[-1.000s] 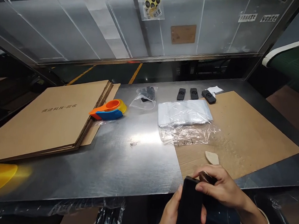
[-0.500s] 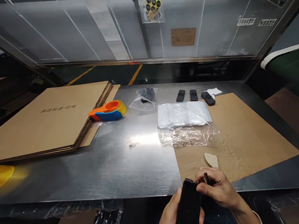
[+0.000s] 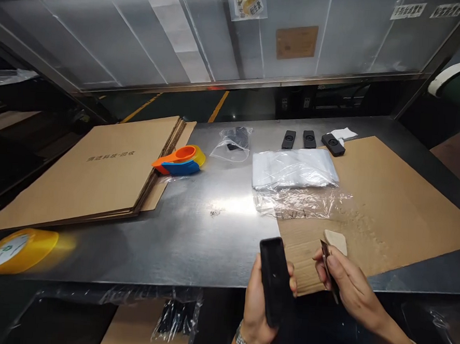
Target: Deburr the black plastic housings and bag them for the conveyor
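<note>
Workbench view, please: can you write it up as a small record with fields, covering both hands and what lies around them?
Left hand: holds a long black case
Right hand: holds a thin dark tool, apart from the case
Nearest the right hand: beige pad on a brown cardboard sheet
Far side: three small black devices in a row
Middle: clear plastic packaging, partly on the sheet
Left side: cardboard stack, orange-and-blue tape dispenser, yellow tape roll
Tool type: cannot tell

Left hand point(image 3: 259, 303) upright, fingers curled; right hand point(image 3: 344, 283) pinching, wrist bent.
</note>
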{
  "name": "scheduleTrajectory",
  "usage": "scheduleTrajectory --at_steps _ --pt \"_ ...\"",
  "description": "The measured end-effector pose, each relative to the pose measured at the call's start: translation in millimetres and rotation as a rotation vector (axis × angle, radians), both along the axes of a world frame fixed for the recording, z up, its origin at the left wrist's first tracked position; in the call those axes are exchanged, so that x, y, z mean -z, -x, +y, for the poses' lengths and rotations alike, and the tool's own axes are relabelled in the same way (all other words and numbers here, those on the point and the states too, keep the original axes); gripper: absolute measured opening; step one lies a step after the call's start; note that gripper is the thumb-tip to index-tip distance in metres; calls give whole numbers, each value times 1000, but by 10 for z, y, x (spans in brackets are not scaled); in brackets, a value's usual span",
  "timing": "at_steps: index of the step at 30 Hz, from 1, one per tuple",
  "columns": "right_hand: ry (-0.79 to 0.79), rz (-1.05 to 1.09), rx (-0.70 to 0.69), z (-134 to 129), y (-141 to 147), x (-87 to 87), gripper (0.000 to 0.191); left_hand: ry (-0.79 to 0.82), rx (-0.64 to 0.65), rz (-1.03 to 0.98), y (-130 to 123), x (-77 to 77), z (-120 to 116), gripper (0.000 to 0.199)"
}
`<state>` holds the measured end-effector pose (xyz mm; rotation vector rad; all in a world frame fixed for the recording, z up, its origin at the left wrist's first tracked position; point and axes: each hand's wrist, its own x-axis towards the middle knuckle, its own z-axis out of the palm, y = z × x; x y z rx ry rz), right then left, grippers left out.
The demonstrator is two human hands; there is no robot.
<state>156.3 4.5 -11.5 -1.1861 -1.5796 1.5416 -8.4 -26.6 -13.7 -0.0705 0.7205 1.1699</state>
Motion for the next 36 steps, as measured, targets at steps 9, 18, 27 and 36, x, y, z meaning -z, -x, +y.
scheduleTrajectory --at_steps 9,18,27,36 --pt "99 -350 -525 -362 259 -304 44 -40 -286 117 105 -40 91 47" --pt "56 -521 -510 -437 351 -306 42 -96 -333 187 120 4 60 48" --pt "113 -483 -577 -380 340 -247 39 -118 -359 227 119 6 66 47" --pt "183 -411 -552 -344 385 -349 35 -164 -361 286 103 -7 62 50"
